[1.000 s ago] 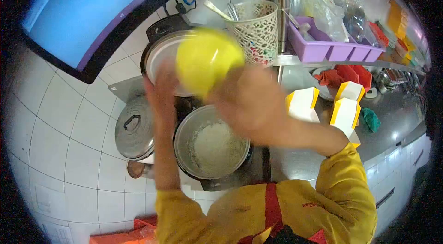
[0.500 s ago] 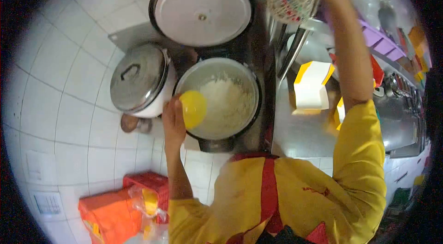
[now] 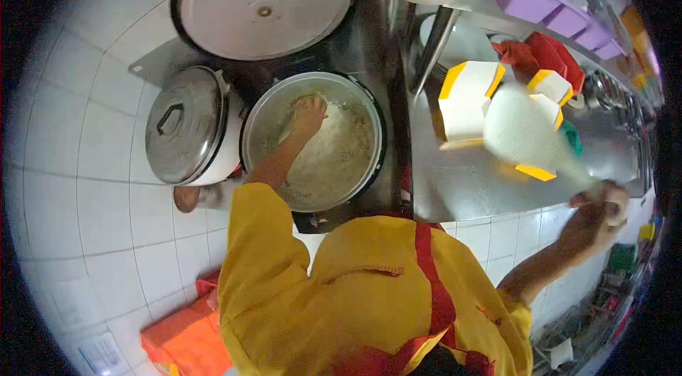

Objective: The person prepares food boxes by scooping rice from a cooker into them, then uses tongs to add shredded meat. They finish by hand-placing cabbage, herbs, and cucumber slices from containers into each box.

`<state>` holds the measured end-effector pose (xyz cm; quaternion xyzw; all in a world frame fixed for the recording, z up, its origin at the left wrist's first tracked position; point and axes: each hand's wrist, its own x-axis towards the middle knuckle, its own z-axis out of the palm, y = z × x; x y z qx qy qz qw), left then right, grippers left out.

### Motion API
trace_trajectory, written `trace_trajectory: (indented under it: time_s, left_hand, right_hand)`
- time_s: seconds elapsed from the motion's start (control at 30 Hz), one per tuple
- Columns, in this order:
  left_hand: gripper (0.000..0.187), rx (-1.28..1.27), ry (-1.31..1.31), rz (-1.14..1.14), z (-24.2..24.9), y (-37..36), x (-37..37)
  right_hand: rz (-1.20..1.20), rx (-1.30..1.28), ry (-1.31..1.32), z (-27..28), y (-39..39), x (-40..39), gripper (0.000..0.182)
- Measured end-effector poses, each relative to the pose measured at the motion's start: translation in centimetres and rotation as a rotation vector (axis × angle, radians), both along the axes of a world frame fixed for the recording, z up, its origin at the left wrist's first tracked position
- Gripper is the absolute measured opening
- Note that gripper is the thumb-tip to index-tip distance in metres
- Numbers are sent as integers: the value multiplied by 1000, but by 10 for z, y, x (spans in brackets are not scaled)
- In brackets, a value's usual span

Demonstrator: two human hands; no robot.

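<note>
White broad-bladed, plastic-looking paddle (image 3: 529,133) seemed light, stiff; right hand (image 3: 604,204) wrapped fingers round handle (image 3: 581,175), best hold; left hand's (image 3: 309,113) finger state unclear.

No text, brand or number can be read for certain. At about eight o'clock, a sheet (image 3: 101,353) on the white wall tiles (image 3: 106,227) carries printed marks too small and blurred to make out. Between four and five o'clock, small red lettering-like marks (image 3: 490,315) on the yellow shirt (image 3: 355,305) are likewise illegible.
</note>
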<state>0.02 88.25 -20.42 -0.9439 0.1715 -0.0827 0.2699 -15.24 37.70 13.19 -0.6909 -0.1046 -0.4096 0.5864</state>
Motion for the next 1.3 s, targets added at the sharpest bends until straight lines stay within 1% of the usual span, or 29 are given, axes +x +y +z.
trace_trajectory:
  time_s: [0.03,0.1,0.13,0.17,0.2,0.23,0.3,0.33,0.4,0.43,0.5,0.53,0.57,0.6,0.67,0.7,0.77,0.8,0.83,0.9,1.03,1.17,1.23,1.3]
  left_hand:
    - [44,-3,11,-18,-16,2,0]
    - [50,33,147,27,-41,6,-2]
    - [50,37,153,15,-44,5,-4]
    - [49,-160,170,93,-44,2,-9]
    - [49,-357,192,176,-43,-1,-16]
    - [49,-348,208,170,-42,-3,-21]
    - [46,-298,408,155,-5,-17,-22]
    - [46,-285,410,145,-1,-15,-19]
    - [45,-346,576,147,3,-11,-15]
    - [45,-336,577,139,0,-10,-13]
    - [45,-358,645,93,-5,-9,-17]
    - [45,-351,644,90,-8,-8,-20]
    - [41,-372,697,89,-3,-12,-25]
    - [37,-395,752,92,2,-14,-30]
    - [37,-420,876,94,8,-23,-43]
    - [37,-425,949,91,9,-30,-53]
    - [38,-440,1067,87,13,-45,-67]
    - [38,-450,1123,94,13,-52,-71]
    - [38,-462,1178,106,13,-57,-75]
    - [39,-510,1288,152,17,-56,-77]
    - [42,-661,1484,296,30,-46,-76]
    - [44,-920,1652,529,49,-29,-72]
    - [46,-1168,1700,673,66,-14,-68]
    - [48,-1498,1690,809,84,3,-68]
  right_hand:
    - [-115,15,174,-24,9,-10,15]
    - [-129,155,324,-66,20,-25,10]
    - [-109,238,393,-80,24,-35,10]
    - [-88,326,462,-92,27,-43,10]
    - [-65,427,511,-100,30,-50,12]
    - [-42,514,540,-105,33,-54,14]
    - [-28,697,610,-119,30,-58,21]
    - [-37,711,608,-124,30,-59,21]
    - [53,979,659,-133,30,-63,33]
    - [46,989,653,-138,29,-65,33]
    - [69,1058,784,-149,27,-68,41]
    - [114,1055,792,-154,26,-69,42]
    - [114,1061,792,-156,28,-68,42]
    - [164,1060,790,-157,31,-67,43]
    - [282,1040,788,-163,31,-63,42]
    - [281,1046,796,-164,31,-63,42]
    - [324,916,842,-164,31,-52,39]
    - [283,906,854,-161,34,-48,35]
    - [281,908,855,-160,33,-46,35]
    - [290,837,850,-161,34,-43,36]
    - [313,827,864,-160,36,-38,34]
    - [357,786,911,-158,52,-35,33]
    - [371,753,930,-162,61,-30,31]
    - [564,751,930,-171,70,-19,27]
